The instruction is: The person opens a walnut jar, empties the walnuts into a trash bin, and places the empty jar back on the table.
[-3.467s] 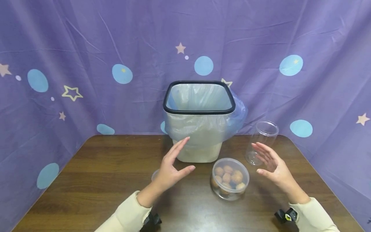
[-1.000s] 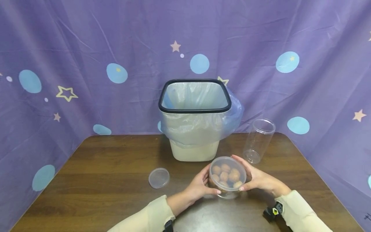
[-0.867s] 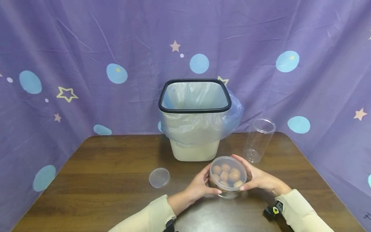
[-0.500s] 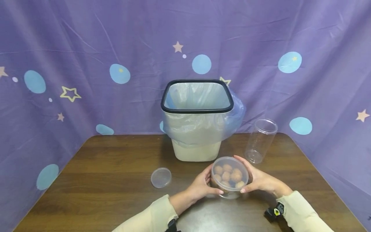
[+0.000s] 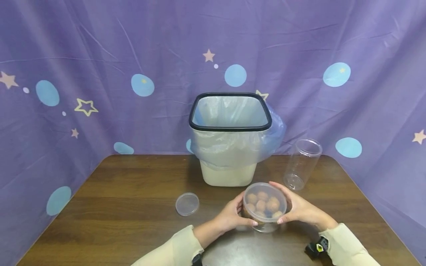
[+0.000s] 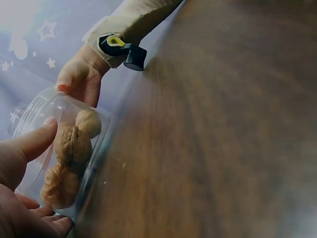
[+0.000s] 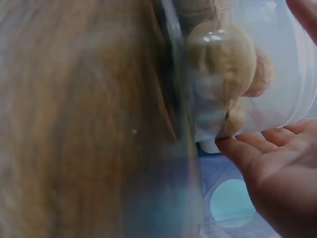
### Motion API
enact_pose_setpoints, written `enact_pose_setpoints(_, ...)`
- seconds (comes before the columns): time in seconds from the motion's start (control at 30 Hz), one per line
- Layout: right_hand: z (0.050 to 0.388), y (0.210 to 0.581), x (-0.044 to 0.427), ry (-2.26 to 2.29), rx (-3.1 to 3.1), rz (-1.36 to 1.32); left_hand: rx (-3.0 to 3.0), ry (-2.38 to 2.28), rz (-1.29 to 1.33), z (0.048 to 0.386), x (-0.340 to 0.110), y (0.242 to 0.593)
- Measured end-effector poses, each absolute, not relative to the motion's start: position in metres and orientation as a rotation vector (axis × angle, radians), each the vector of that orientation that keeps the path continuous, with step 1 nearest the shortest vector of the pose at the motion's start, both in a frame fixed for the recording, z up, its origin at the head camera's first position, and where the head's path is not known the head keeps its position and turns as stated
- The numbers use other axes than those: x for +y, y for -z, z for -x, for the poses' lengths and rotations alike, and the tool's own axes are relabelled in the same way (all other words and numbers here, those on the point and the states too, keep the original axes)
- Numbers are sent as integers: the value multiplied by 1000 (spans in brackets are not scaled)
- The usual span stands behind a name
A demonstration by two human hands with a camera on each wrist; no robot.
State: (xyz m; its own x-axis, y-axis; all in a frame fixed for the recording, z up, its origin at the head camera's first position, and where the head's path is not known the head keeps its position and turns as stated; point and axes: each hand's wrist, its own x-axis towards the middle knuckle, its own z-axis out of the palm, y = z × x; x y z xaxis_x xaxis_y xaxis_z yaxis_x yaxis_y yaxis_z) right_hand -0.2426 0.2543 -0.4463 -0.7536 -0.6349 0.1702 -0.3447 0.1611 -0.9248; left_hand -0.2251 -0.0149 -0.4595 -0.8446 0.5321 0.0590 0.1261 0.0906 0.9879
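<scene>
Between my two hands stands a clear round plastic jar under a translucent lid. Several walnuts show through its wall. My left hand grips the jar from the left, its thumb on the near side and its fingers curled behind. On the right side my right hand holds it the same way, thumb near the front and fingers around the far side. In the right wrist view the fingers press against the jar wall, with walnuts visible inside.
A white bin with a black rim and blue-tinted liner stands behind the jar. At the back right is a tall clear cylindrical container, uncovered. A small clear round lid lies left of my left hand on the wooden table.
Earlier both hands were apart from the jar in the air; they came in and took hold of its two sides. Over the last second the hands and jar have hardly moved.
</scene>
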Motion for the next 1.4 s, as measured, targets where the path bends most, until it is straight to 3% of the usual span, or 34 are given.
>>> enact_pose_setpoints(0.47,237,425,238,1710,2109,1137,2237,-1744,-857,216,-34,434)
enact_pose_setpoints(1.13,220,409,221,1878,2033,1198,2347,-1670,-1115,204,-51,407)
enact_pose_setpoints(1.4,211,398,212,1997,1881,1164,2455,-1572,-1020,191,-55,393)
